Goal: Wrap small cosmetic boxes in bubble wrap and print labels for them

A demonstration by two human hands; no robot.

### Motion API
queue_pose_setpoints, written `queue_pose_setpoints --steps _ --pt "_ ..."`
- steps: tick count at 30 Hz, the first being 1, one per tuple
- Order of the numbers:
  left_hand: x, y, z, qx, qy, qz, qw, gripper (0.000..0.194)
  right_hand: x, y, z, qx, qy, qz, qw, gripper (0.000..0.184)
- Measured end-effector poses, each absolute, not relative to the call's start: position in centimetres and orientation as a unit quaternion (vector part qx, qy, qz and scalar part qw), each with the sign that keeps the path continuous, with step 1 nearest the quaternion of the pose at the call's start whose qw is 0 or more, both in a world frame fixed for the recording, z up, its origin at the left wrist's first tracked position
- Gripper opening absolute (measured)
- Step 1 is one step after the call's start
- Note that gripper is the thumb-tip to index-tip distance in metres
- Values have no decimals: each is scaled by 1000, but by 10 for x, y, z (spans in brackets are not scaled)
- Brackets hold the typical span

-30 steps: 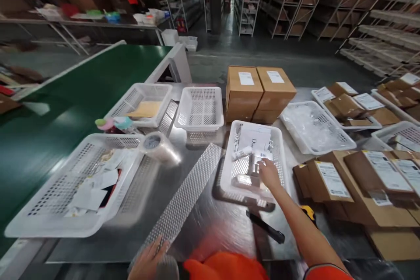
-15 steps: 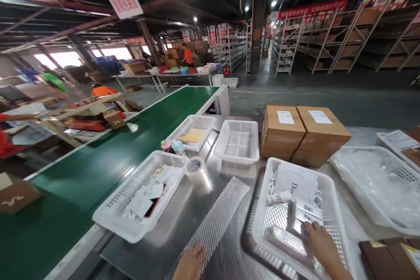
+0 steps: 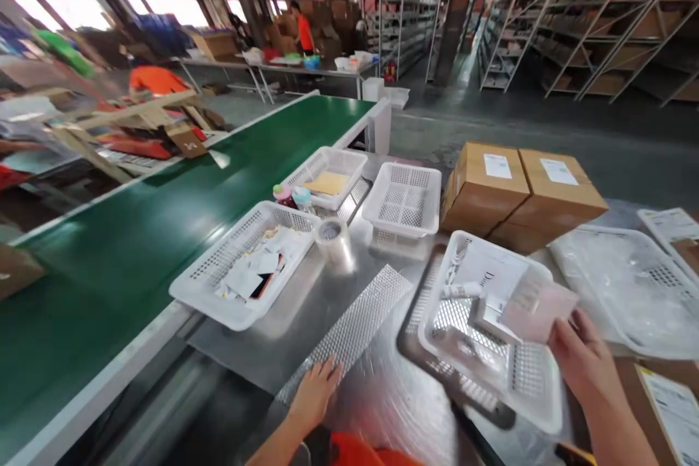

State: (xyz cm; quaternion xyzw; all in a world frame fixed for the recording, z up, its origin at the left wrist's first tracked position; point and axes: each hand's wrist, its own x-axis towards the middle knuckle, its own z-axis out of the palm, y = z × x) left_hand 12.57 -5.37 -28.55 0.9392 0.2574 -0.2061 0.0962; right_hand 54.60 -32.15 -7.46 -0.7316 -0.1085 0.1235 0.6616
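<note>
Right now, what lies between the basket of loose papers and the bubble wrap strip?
In the head view, a roll of tape stands there; the rest is bare metal table.

A green conveyor belt (image 3: 218,196) has a white basket (image 3: 218,262) of papers (image 3: 245,280) at its right edge. Farther along that edge is a second basket (image 3: 333,204) with a yellow envelope (image 3: 326,183). Two bottles (image 3: 284,195) with pink and blue tops stand near the belt, between these baskets. Right of the belt are a roll of clear tape (image 3: 334,240), a third basket (image 3: 401,200) and, well apart from it, two labelled cartons (image 3: 488,182) and a tray (image 3: 663,273) of clear plastic (image 3: 617,269). Beyond the belt's far end are a long table (image 3: 306,71), a person in orange (image 3: 304,30) and tall shelves (image 3: 407,22). Left of the belt, someone in green (image 3: 62,51) appears blurred.
</note>
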Motion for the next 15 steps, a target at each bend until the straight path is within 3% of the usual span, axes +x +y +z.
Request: queue_pose_setpoints --steps 3,7,10,12,15 --pt "124 -59 -281 942 257 -197 90 73 511 -270 -47 -603 -67 240 758 63" --pt "130 -60 -271 940 267 -182 105 64 452 -193 -65 -540 -115 401 731 64" --pt "137 -56 -263 930 284 -186 142 57 411 -136 -109 -585 -186 470 634 63" --pt "140 -53 -258 922 293 -189 165 59 392 -103 -144 -706 -263 397 524 69" --pt "142 -50 -254 911 309 -196 190 68 379 -68 -189 -854 -365 252 273 79"
